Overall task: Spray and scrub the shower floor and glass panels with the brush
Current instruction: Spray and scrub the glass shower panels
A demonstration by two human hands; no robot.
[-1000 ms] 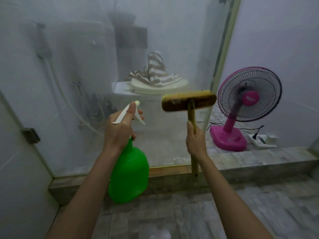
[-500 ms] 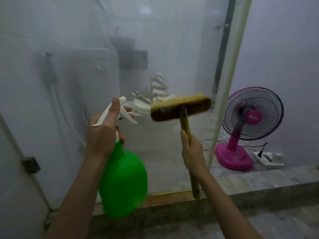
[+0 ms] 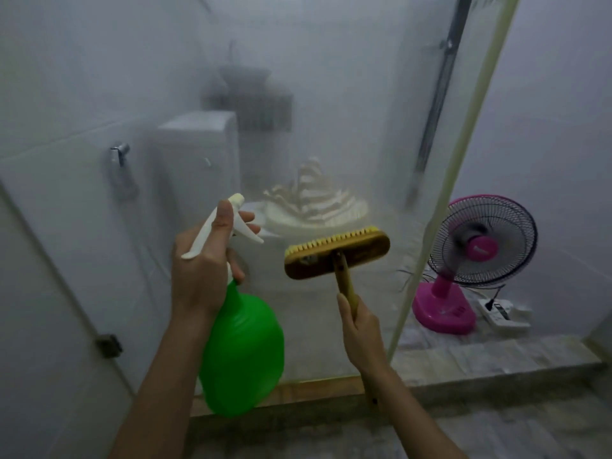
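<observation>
**Head view, at a frosted glass panel.** The glass panel (image 3: pixel 331 94) is a tall, flat, hazy sheet with a pale strip along its right edge. It stands on a raised stone curb (image 3: pixel 496 369).

In front of the panel, left of its centre, the left hand (image 3: pixel 202 270) holds a spray bottle (image 3: pixel 243 352). The bottle's body is smooth, bulbous, translucent green plastic that hangs below the wrist. The fingers curl round the neck and the white plastic trigger head (image 3: pixel 231 223), and the thumb lies along its top. The nozzle points toward the glass.

Also in front of the panel, right of its centre, the right hand (image 3: pixel 361 329) grips the brush (image 3: pixel 337 256) by its round wooden handle. The fingers are wrapped round the handle and the thumb lies straight up the shaft. The brush head is an oblong wooden block with rounded ends. A row of short yellow bristles faces the panel, and whether they touch it cannot be told.

Behind the panel, blurred by the frosting, a folded striped towel (image 3: pixel 314 200) lies on a pale rounded surface. Beyond the panel's right edge stand a pink plastic fan (image 3: pixel 477 256) with a round wire cage and a white power strip (image 3: pixel 503 314). A small dark metal hinge (image 3: pixel 107 346) sits at the panel's lower left. In front of the panel, below the curb, lies a grey veined stone floor (image 3: pixel 513 432).
</observation>
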